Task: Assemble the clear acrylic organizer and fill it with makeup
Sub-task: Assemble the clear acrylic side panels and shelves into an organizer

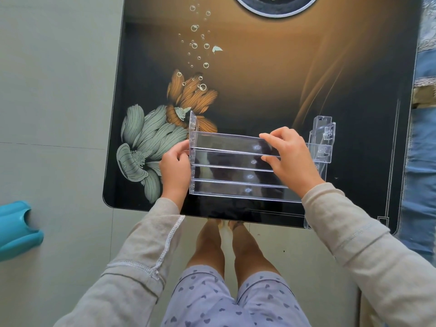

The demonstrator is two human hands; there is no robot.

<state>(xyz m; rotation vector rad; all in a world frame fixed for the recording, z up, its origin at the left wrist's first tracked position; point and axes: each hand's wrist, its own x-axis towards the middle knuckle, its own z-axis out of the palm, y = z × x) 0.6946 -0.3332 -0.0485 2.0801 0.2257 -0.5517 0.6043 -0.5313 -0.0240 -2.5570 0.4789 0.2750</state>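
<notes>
A clear acrylic organizer (226, 171) with several stepped shelves stands near the front edge of a dark glass table (259, 79) printed with flowers. My left hand (175, 168) grips its left side panel, thumb and fingers curled round the edge. My right hand (289, 156) pinches the upper shelf strips near their right end. A separate clear side panel (324, 140) stands just right of my right hand. No makeup is in view.
A round dark burner ring (274, 5) sits at the table's far edge. A teal plastic stool (16, 227) is on the tiled floor at the left. Blue patterned fabric (424, 138) lies along the right side. My legs stand under the table's front edge.
</notes>
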